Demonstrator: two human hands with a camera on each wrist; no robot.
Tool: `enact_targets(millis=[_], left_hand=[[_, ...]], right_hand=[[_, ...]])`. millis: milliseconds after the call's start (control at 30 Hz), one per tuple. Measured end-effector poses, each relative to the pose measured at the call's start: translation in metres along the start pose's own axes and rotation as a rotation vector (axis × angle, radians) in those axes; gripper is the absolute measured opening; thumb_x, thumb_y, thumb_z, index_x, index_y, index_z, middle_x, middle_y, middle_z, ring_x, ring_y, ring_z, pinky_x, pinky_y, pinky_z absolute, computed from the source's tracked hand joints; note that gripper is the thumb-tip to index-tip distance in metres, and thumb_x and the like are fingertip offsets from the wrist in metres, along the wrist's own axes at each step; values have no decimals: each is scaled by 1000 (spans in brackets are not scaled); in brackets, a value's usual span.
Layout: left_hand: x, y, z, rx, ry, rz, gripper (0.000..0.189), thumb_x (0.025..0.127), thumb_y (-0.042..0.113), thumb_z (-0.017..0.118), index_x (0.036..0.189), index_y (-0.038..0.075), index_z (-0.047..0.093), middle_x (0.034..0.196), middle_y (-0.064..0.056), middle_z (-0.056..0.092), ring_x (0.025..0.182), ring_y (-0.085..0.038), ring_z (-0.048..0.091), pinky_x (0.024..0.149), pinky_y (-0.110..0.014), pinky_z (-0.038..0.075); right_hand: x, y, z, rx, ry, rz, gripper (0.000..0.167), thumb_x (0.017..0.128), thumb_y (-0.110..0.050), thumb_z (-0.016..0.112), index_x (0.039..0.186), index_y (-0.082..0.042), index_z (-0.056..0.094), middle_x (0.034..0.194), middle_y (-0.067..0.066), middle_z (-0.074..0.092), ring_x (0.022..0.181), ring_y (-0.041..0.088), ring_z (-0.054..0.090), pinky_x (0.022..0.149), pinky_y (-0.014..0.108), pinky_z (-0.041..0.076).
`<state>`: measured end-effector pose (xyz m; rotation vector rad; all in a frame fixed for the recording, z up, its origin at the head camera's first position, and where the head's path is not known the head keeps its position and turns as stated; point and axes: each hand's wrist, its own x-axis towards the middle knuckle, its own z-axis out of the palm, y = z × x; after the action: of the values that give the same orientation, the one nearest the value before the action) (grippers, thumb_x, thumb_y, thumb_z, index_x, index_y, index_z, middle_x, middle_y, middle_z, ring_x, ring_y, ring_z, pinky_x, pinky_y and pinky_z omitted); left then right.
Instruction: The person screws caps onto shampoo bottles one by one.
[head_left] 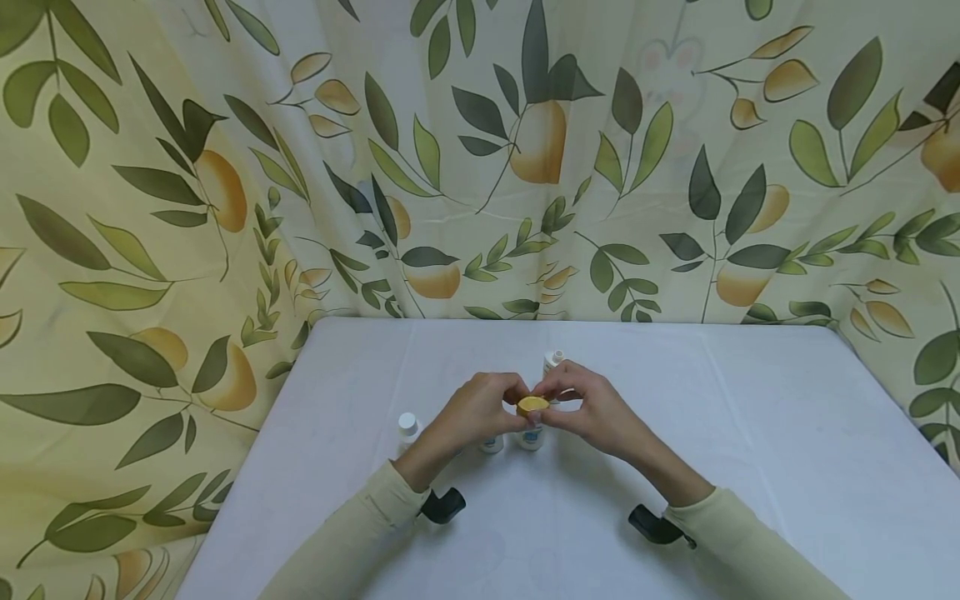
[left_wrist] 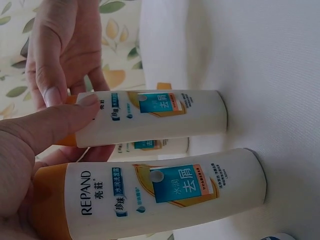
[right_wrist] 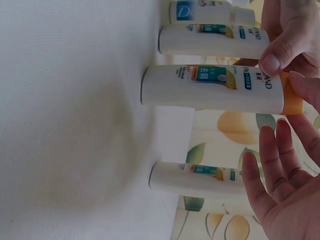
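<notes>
A white shampoo bottle [right_wrist: 215, 87] with an orange cap [head_left: 532, 404] stands upright on the table between both hands. My left hand [head_left: 487, 404] grips it near the top, the thumb lying across its shoulder just below the cap. From the other side, my right hand [head_left: 588, 400] pinches the orange cap between thumb and forefinger, while its other fingers [right_wrist: 272, 160] are spread off the bottle. Close to the left hand stands a matching shampoo bottle [left_wrist: 150, 195] with an orange cap. Another similar bottle [right_wrist: 200, 178] is behind the right hand, its top hidden by the fingers in the right wrist view.
A white-capped bottle [head_left: 407, 425] stands left, partly behind the left forearm. In the right wrist view, a bottle with a blue label [right_wrist: 200, 11] shows at the top edge. The white-covered table [head_left: 750, 417] meets a leaf-patterned curtain [head_left: 480, 167] at the back.
</notes>
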<state>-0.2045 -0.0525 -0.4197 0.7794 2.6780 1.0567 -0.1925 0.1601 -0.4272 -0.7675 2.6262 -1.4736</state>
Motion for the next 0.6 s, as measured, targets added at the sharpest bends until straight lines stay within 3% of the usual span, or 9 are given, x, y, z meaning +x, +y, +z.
enact_targets(millis=[600], left_hand=[[-2,4,-1,26,7,-13,24,83,22,86,100,14,72,91,6,68,94,-25,68,70,-22,49]], right_hand=[[-1,1,-2,-16,-2,-19,21,85,-23,85,103,-27,76,101,-7,62,101,17,62,93,48,55]])
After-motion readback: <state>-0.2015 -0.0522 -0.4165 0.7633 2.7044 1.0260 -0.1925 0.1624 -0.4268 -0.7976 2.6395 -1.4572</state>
